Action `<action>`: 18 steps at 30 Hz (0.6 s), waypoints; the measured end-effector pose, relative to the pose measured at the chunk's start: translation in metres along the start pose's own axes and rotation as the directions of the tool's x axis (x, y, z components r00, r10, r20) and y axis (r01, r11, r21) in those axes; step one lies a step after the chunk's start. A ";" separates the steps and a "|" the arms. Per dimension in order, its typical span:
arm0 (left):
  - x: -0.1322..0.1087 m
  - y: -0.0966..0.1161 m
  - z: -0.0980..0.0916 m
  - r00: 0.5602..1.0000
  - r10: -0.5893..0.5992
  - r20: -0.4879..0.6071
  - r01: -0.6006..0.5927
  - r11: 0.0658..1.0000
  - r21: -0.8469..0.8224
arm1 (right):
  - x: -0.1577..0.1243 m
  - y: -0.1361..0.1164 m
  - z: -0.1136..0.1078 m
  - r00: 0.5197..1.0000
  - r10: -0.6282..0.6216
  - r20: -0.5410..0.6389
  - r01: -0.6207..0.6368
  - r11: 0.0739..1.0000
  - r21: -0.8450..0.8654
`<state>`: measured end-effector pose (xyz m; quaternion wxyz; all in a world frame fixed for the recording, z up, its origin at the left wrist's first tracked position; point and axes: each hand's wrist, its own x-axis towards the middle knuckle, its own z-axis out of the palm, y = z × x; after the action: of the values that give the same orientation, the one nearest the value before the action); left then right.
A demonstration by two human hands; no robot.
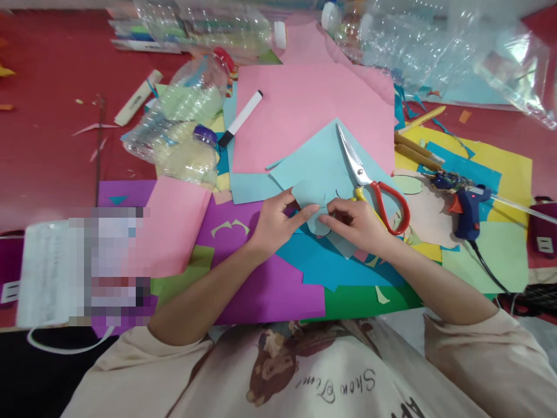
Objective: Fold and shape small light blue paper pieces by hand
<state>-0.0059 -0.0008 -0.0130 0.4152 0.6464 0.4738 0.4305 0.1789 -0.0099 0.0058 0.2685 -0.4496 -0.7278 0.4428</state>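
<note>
My left hand (275, 223) and my right hand (354, 223) both pinch a small light blue paper cut-out (314, 200) from either side, just above a darker blue sheet (331, 261). The cut-out lies over a larger light blue sheet (313, 159). Scissors (369, 183) with red and yellow handles lie open on that sheet, right beside my right hand. A big pink sheet (304, 104) lies behind them.
Crushed clear plastic bottles (183, 116) lie at the back left, more with plastic wrap (435, 46) at the back right. A black-and-white marker (241, 118) rests on the pink sheet. A blue glue gun (463, 200) lies right. Purple paper (261, 284), pencils (413, 148) and a paper stack (47, 273) surround me.
</note>
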 end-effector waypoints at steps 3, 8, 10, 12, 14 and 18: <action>0.001 0.001 0.000 1.000 -0.005 -0.008 0.005 1.000 -0.027 | 0.000 0.000 0.000 1.000 -0.004 0.013 0.004 1.000 -0.016; 0.001 0.004 0.001 1.000 -0.012 -0.026 0.011 0.999 -0.051 | 0.000 -0.001 0.000 1.000 -0.007 0.028 0.008 1.000 -0.030; 0.002 0.004 0.001 1.000 -0.016 -0.018 0.015 0.999 -0.052 | 0.000 -0.001 0.000 0.999 -0.006 0.035 0.008 0.999 -0.038; 0.001 0.003 0.000 1.000 -0.016 -0.006 0.015 0.998 -0.057 | -0.001 -0.001 -0.001 0.999 -0.003 0.039 0.005 0.999 -0.043; 0.001 0.002 0.000 1.000 -0.016 0.004 0.016 0.998 -0.063 | -0.001 -0.002 -0.002 0.999 0.002 0.037 -0.001 0.999 -0.037; -0.001 -0.001 0.001 0.998 -0.021 0.051 0.024 0.997 -0.070 | 0.000 -0.005 -0.003 1.000 0.029 0.008 -0.029 0.999 0.046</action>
<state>-0.0058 -0.0015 -0.0142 0.4544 0.6365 0.4550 0.4258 0.1790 -0.0099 0.0112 0.2695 -0.4522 -0.7118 0.4649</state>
